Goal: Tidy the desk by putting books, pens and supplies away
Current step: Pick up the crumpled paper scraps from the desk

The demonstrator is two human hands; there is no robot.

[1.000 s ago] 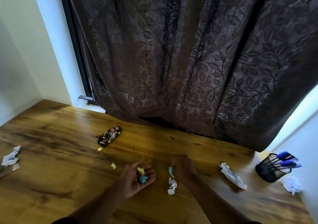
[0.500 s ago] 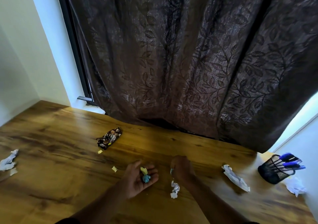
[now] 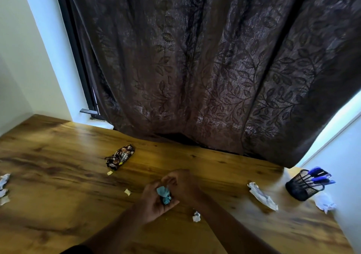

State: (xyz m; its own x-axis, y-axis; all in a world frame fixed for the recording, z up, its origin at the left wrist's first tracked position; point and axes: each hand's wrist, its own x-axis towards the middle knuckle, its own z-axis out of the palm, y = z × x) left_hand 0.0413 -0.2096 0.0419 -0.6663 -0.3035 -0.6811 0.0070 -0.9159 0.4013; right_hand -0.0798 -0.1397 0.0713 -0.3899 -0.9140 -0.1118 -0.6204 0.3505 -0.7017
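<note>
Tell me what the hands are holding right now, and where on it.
The left hand cups blue scraps in its palm; the right hand pinches their top edge.

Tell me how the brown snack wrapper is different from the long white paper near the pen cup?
The snack wrapper is dark brown with printed pictures; the white paper is plain. The wrapper lies at the back of the desk, left of the hands; the paper lies to their right, near the pen cup. Both lie loose on the desk, touched by neither hand.

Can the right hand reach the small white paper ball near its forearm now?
Probably yes. The right hand is busy at the blue scraps in the left hand, but nothing covers the white paper ball.
</note>
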